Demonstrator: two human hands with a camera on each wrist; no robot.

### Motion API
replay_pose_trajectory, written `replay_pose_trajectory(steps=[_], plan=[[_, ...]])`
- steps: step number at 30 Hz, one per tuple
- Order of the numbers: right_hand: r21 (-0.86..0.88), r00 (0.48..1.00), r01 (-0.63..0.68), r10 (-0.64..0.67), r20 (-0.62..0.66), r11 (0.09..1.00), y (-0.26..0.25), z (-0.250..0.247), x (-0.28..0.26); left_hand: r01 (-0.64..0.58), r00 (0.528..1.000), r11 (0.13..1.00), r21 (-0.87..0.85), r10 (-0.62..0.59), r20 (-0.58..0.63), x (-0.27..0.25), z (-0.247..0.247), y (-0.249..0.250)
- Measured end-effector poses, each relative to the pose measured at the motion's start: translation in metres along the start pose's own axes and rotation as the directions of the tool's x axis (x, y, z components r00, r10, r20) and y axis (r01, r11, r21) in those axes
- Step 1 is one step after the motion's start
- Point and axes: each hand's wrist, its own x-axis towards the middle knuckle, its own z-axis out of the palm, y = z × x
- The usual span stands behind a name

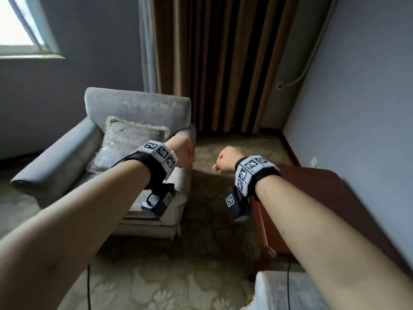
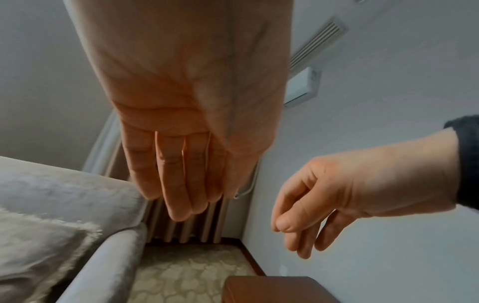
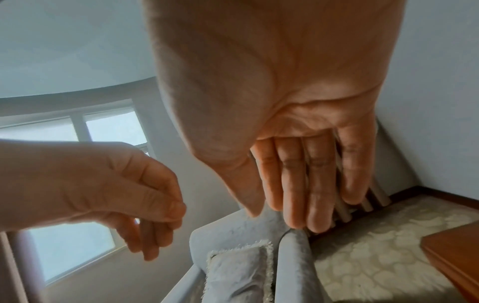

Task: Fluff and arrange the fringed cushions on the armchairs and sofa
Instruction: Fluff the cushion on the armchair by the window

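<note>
Closest to me, a pale upholstered corner [image 1: 288,289] sits at the bottom edge of the head view, and beside it a reddish wooden table [image 1: 312,198] runs along the right wall. Both my forearms reach out over the patterned carpet [image 1: 156,283], each wrist strapped with a black band of printed markers.

My left hand [image 1: 182,153] hangs in the air over the armchair's right armrest, empty; the left wrist view shows its fingers [image 2: 178,184] straight and held together, touching nothing. My right hand [image 1: 226,161] hovers over the carpet just beside the left, also holding nothing, its fingers [image 3: 316,184] relaxed and only slightly bent. The two hands are near each other but apart.

Beyond them stands the grey armchair [image 1: 138,104]. The fringed cushion [image 1: 127,139] lies on its seat, leaning back against the backrest, its fringe showing along the top and side edges. Neither hand touches it.

Behind the armchair hang brown pleated curtains [image 1: 223,63], with a window [image 1: 20,25] at the upper left and a pale pipe [image 1: 312,57] running down the right wall.
</note>
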Motion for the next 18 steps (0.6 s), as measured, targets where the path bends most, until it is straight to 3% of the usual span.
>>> replay_pose_trajectory(steps=[6, 9, 11, 15, 18], plan=[[0.057, 0.987, 0.145, -0.149, 0.064, 0.988, -0.096, 0.033, 0.102, 0.227, 0.974, 0.974, 0.02, -0.226, -0.015, 0.039, -0.013, -0.118], [0.032, 0.969, 0.2, -0.203, 0.144, 0.979, -0.142, 0.047, 0.159, 0.351, 0.936, 0.936, 0.021, -0.351, 0.009, 0.073, -0.032, -0.172], [0.007, 0.948, 0.267, -0.264, 0.177, 0.964, -0.172, 0.052, 0.202, 0.418, 0.908, 0.908, -0.006, -0.418, -0.037, 0.107, -0.045, -0.205], [-0.016, 0.925, 0.325, -0.314, 0.213, 0.946, -0.225, 0.043, 0.287, 0.499, 0.866, 0.866, -0.003, -0.499, -0.037, 0.17, -0.06, -0.253], [-0.009, 0.932, 0.329, -0.323, 0.164, 0.944, -0.267, 0.032, 0.352, 0.521, 0.85, 0.852, 0.048, -0.513, -0.121, 0.213, -0.075, -0.291]])
